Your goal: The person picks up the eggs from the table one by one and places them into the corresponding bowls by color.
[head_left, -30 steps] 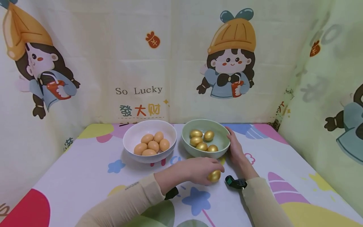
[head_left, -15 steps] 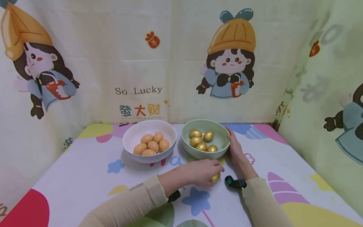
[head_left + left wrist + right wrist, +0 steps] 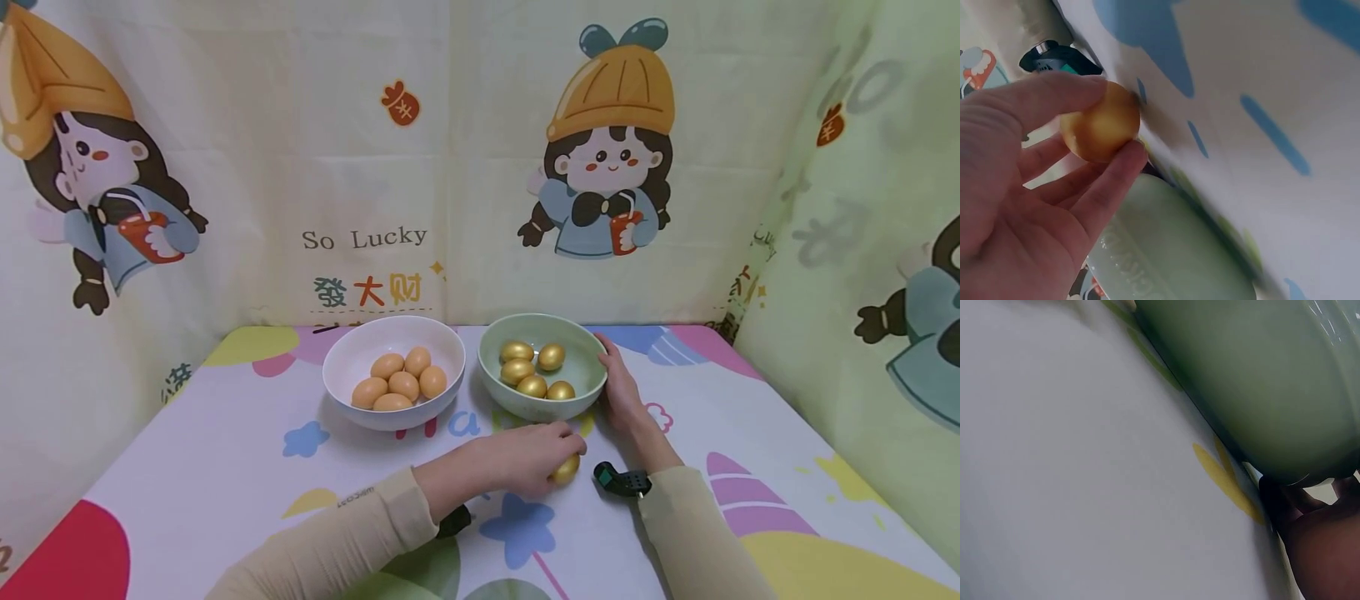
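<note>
Between thumb and fingers, my left hand (image 3: 521, 458) pinches a golden egg (image 3: 566, 472) at the table, in front of the green bowl (image 3: 540, 408). The left wrist view shows the same golden egg (image 3: 1100, 128) at the fingertips, close to the tabletop. My right hand (image 3: 624, 392) holds the green bowl by its right side, near the rim; in the right wrist view its fingers lie partly hidden behind the bowl wall (image 3: 1254, 381). Several golden eggs (image 3: 517, 372) lie in the green bowl. To its left stands a white bowl (image 3: 393, 421) with several brown eggs (image 3: 403, 386).
A patterned cloth covers the table (image 3: 225, 475). Behind and beside it hang printed curtains (image 3: 480, 167). A black wrist device (image 3: 622, 481) sits on my right wrist, and another (image 3: 453, 522) is partly visible under my left forearm.
My left hand shifts slightly while staying on the golden egg, which is turned a little in the fingers. Both bowls and my right hand hold their places.
</note>
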Motion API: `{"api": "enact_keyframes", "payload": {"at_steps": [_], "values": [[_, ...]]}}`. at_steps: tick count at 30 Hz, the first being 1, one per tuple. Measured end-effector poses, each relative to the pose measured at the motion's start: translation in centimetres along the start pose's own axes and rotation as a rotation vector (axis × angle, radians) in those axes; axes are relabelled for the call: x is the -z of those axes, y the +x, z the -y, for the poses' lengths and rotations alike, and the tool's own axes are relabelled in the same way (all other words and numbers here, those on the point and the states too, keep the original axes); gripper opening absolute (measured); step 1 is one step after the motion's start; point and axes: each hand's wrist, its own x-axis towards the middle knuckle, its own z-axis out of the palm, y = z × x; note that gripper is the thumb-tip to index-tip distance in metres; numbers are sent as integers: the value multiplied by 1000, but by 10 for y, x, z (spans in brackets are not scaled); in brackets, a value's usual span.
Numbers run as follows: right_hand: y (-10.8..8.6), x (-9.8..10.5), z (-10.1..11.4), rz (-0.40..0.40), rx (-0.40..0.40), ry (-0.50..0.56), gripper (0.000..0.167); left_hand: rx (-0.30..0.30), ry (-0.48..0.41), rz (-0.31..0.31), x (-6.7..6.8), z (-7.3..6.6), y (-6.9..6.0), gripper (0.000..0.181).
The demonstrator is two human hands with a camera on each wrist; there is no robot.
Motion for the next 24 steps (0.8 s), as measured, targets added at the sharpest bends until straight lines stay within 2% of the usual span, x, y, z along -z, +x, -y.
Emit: {"api": "enact_keyframes", "payload": {"at_steps": [4,9,15,21,24], "values": [[0,0,-1,5,3,10,56,27,-87,26,3,1,-3,51],[1,1,-2,3,4,25,56,9,-165,35,9,5,-8,51],[1,3,-1,7,8,20,56,-67,-204,3,22,9,-13,53],[0,2,-1,7,13,3,56,-164,-240,-26,41,17,-16,52],[-1,1,-1,1,7,-1,56,-180,-273,-54,51,22,-16,50]]}}
